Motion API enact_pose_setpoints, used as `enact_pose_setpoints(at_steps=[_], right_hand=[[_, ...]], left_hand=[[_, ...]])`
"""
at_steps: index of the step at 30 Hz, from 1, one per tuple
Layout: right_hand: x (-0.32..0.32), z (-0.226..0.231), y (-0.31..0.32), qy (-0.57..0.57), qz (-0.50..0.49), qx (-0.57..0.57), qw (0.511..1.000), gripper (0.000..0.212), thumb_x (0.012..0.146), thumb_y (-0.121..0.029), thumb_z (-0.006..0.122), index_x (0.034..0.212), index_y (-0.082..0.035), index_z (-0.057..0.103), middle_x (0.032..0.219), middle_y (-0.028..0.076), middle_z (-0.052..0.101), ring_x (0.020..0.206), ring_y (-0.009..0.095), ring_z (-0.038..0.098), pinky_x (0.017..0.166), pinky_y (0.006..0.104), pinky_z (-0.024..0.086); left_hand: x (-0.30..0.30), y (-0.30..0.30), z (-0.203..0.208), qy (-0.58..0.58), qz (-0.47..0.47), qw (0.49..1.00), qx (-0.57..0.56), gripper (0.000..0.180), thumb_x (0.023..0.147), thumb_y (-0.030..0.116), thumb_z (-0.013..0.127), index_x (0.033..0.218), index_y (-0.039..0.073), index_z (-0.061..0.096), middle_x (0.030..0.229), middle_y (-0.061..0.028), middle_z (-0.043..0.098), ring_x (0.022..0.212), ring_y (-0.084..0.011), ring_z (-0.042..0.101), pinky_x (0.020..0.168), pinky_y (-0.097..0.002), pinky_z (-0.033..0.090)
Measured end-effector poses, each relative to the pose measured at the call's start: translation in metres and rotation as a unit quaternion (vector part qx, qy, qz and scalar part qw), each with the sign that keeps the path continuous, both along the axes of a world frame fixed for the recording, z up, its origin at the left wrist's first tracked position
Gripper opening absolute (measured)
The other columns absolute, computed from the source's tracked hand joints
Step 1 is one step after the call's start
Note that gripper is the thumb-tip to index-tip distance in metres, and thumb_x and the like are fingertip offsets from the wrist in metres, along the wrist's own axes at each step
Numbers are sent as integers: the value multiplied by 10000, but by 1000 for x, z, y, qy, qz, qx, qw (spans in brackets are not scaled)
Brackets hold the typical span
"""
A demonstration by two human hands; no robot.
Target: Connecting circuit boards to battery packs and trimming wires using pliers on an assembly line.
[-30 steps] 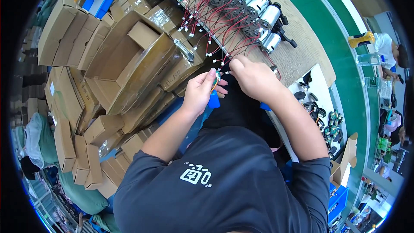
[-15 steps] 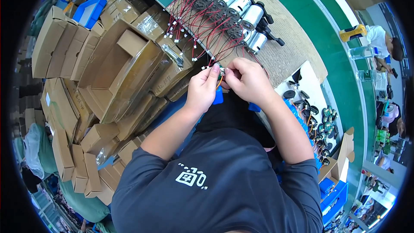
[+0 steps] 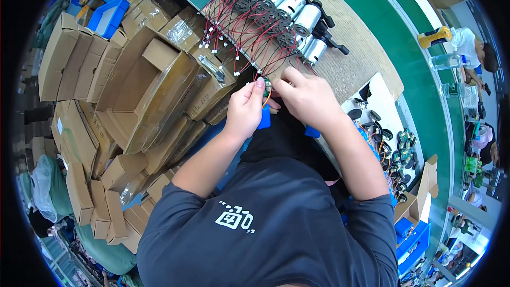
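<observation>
My left hand [image 3: 244, 109] pinches a small green circuit board [image 3: 266, 88] between thumb and fingers. An orange wire runs down from the board, and a blue block [image 3: 264, 117] hangs just below it. Close on the right, my right hand [image 3: 307, 98] has its fingers curled together at the board's edge; whatever they grip is hidden. Just beyond both hands, red and black wires [image 3: 249, 37] with small white plugs trail over the table edge from a row of silver cylindrical motors [image 3: 291, 6] with black end pieces.
Opened cardboard boxes [image 3: 154, 95] are piled at my left, with a blue tray [image 3: 108, 17] behind them. To my right, a white board [image 3: 374, 93] carries black round parts and green circuit boards [image 3: 406, 149]. A yellow tool [image 3: 434, 39] and clear bottles [image 3: 447, 61] stand farther right.
My right hand has shifted slightly right, its fingers lifting a little off the board. My left hand has moved slightly left with the circuit board and blue block.
</observation>
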State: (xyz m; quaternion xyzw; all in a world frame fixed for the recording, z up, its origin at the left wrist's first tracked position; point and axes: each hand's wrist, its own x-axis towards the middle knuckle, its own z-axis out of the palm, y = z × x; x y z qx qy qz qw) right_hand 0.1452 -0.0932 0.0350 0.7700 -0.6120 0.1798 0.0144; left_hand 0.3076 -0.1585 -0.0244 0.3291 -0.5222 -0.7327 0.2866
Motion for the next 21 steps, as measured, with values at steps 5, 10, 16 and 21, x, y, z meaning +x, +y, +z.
enact_pose_setpoints(at_steps=[5, 10, 16, 21], right_hand=[[-8, 3, -4, 46, 38, -21, 998, 138, 880, -163, 643, 991, -87, 610, 850, 96, 549, 668, 256, 642, 566, 372, 529], [-6, 3, -4, -67, -20, 3, 998, 97, 898, -148, 612, 868, -60, 586, 781, 107, 567, 634, 267, 635, 570, 380, 523], [-2, -5, -6, -271, -84, 92, 954, 201, 930, -142, 560, 778, -11, 554, 680, 140, 598, 630, 304, 635, 578, 395, 496], [-3, -13, -7, -345, -116, 87, 927, 215, 943, -146, 557, 783, -2, 546, 685, 152, 614, 637, 315, 638, 592, 399, 489]], left_hand=[[-4, 0, 2, 36, 0, 997, 70, 435, 1069, 336, 421, 1020, -38, 636, 863, -111, 687, 702, -157, 677, 648, -277, 549], [-8, 4, 7, 32, 17, 999, 28, 416, 1066, 316, 440, 981, -34, 647, 839, -91, 682, 688, -150, 661, 652, -268, 535], [-15, 11, 11, 7, 66, 987, -146, 370, 1062, 266, 462, 927, -23, 650, 778, -58, 663, 645, -115, 596, 623, -262, 494], [-20, 8, 11, 3, 67, 978, -200, 326, 1056, 218, 471, 905, -16, 639, 714, -61, 635, 625, -97, 552, 600, -266, 468]])
